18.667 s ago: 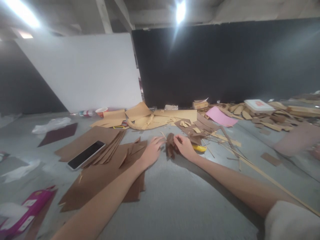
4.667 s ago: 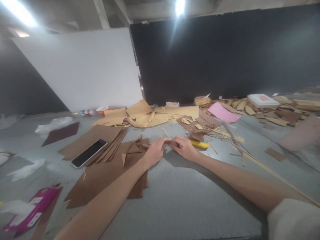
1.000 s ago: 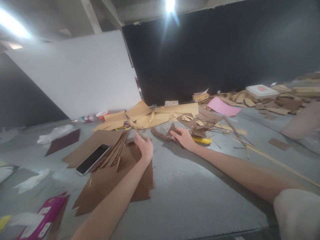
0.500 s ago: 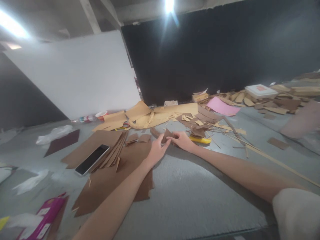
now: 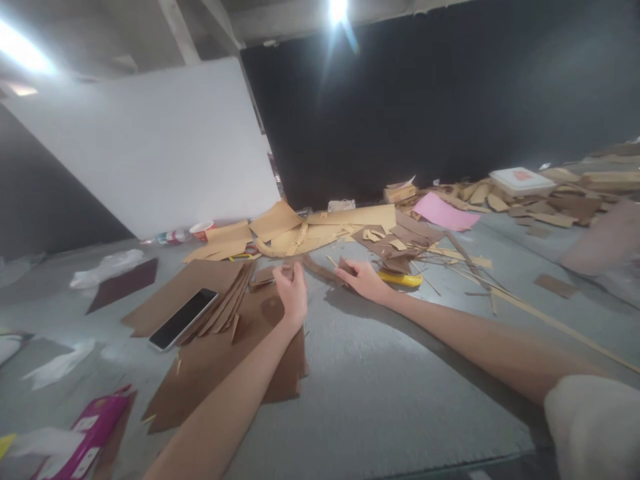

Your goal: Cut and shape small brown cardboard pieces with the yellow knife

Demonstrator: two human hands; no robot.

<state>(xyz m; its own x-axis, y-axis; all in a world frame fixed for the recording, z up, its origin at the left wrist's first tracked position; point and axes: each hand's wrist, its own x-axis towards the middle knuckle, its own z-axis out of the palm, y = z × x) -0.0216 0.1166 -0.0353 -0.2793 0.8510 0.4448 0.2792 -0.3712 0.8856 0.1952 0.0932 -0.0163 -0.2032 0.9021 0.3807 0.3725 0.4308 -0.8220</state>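
My right hand [image 5: 367, 281] pinches a small brown leather-like piece [image 5: 345, 265] between thumb and fingers, just above the table. To its left, my left hand [image 5: 293, 293] has its fingers curled closed at another small brown piece [image 5: 287, 269], which they partly cover. Beside that hand lie small brown cut pieces [image 5: 263, 276], on top of larger brown sheets [image 5: 215, 373]. Between the hands and just beyond them runs a curved brown strip [image 5: 317, 268]. A yellow-handled cutter [image 5: 400, 279] rests right behind my right hand.
A phone [image 5: 184, 319] lies on stacked brown sheets at the left. Tan sheets [image 5: 350, 219], scraps and thin strips [image 5: 550, 325] spread across the back and right. A pink sheet [image 5: 445, 211], a white box [image 5: 523, 181] and a magenta packet [image 5: 95, 427] are also on the table.
My left hand has left the brown piece that both hands held and moved left to the small cut pieces. My right hand stays nearly in place with its piece.
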